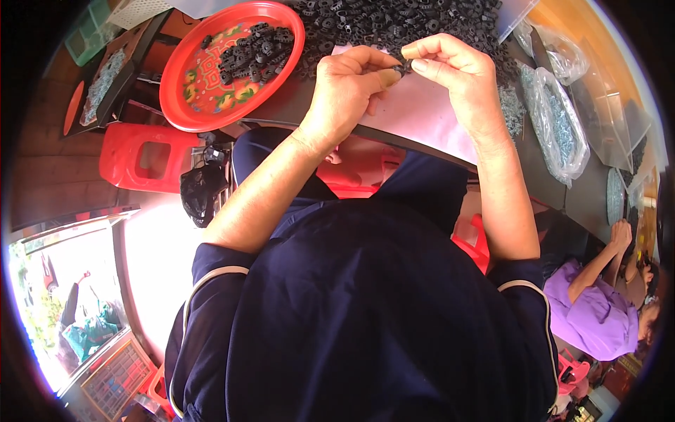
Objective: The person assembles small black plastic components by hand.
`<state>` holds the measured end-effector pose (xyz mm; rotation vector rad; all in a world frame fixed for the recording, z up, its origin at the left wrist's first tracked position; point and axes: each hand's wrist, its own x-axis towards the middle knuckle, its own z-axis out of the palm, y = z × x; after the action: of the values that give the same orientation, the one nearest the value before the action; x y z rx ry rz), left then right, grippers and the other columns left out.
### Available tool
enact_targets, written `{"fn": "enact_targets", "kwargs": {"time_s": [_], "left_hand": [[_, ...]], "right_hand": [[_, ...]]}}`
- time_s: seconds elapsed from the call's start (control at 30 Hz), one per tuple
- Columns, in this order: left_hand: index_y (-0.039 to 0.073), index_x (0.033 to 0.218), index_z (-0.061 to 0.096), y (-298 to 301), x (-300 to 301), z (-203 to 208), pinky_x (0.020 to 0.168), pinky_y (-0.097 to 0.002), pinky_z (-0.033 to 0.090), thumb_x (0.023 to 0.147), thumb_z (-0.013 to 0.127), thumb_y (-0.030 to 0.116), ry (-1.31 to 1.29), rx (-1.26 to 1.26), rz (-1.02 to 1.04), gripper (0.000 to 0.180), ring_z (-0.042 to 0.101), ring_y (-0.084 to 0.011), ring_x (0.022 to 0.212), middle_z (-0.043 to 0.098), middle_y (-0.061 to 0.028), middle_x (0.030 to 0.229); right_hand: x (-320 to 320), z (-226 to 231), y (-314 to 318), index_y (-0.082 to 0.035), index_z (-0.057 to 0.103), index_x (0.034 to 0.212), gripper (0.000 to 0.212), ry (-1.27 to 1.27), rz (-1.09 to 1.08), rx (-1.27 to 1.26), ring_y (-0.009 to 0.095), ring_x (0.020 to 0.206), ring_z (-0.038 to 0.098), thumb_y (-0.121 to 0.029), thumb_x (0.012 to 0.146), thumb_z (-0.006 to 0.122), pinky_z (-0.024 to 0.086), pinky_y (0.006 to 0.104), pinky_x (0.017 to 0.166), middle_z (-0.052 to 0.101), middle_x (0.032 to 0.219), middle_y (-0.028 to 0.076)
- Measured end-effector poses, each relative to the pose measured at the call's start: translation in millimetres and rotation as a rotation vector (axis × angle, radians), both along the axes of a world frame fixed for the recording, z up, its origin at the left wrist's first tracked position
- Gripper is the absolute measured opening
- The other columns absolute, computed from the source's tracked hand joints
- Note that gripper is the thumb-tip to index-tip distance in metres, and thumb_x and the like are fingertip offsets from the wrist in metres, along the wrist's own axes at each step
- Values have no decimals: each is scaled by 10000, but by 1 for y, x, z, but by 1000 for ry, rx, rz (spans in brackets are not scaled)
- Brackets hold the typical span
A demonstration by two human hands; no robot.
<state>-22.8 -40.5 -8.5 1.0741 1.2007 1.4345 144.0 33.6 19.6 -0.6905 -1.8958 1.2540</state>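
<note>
Over the near edge of the work table, my two hands meet at their fingertips. My left hand [343, 90] is closed, pinching a small black plastic part [402, 67] between thumb and forefinger. From the other side, my right hand [465, 79] is also closed, its thumb and forefinger brought together at the same part. Whatever sits between the right fingertips is too small to make out. Beneath both hands lies a pale pink sheet [422, 116]. Beyond them spreads a large heap of similar black plastic parts [394, 21].
A red round tray [172, 105] with a pile of black parts [256, 55] stands at left. On the right are clear bags of small bluish-grey pieces [559, 130]. A red stool [116, 156] is at lower left. A co-worker in purple [594, 309] sits at far right.
</note>
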Motion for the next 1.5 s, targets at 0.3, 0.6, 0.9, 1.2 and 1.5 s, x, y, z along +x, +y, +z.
{"fn": "enact_targets", "kwargs": {"time_s": [0.3, 0.6, 0.9, 1.2, 1.5], "left_hand": [[-36, 974, 660, -1, -3, -4, 431, -196, 379, 876, 658, 15, 13, -30, 39, 111, 514, -52, 527, 649, -47, 748], [-30, 940, 664, -2, 0, -8, 449, -196, 387, 868, 662, 18, 18, -4, 47, 87, 512, -46, 542, 634, -27, 729], [-38, 907, 652, -4, 6, -9, 529, -228, 456, 820, 673, 10, 75, 38, 85, 101, 553, -74, 587, 626, -32, 693], [-38, 848, 647, -2, 7, -19, 558, -268, 472, 776, 675, 29, 235, 184, 184, 103, 578, -104, 605, 636, -67, 677], [-10, 889, 670, -5, 8, -18, 642, -236, 478, 837, 644, 13, 327, 193, 149, 62, 563, -69, 707, 658, -32, 760]], "right_hand": [[-14, -17, -15, 1, 691, 982, 107, 54, -130, 22, 92, 865, 650, -7, 887, 642, 518, 234, 807, 715, 929, 43], [-19, -25, -18, -9, 674, 938, 120, -42, -238, 380, 157, 802, 690, 44, 833, 651, 532, 255, 710, 717, 895, 85], [-21, -24, -20, -49, 642, 882, 209, -71, -297, 721, 245, 717, 664, 96, 736, 600, 531, 322, 639, 690, 812, 75], [-32, -30, -18, -110, 640, 857, 285, -76, -337, 930, 233, 622, 580, 93, 662, 597, 467, 354, 615, 639, 714, 17], [-27, -42, -23, -110, 660, 925, 343, 31, -365, 711, 239, 659, 608, 105, 672, 570, 490, 360, 620, 641, 719, 26]]}}
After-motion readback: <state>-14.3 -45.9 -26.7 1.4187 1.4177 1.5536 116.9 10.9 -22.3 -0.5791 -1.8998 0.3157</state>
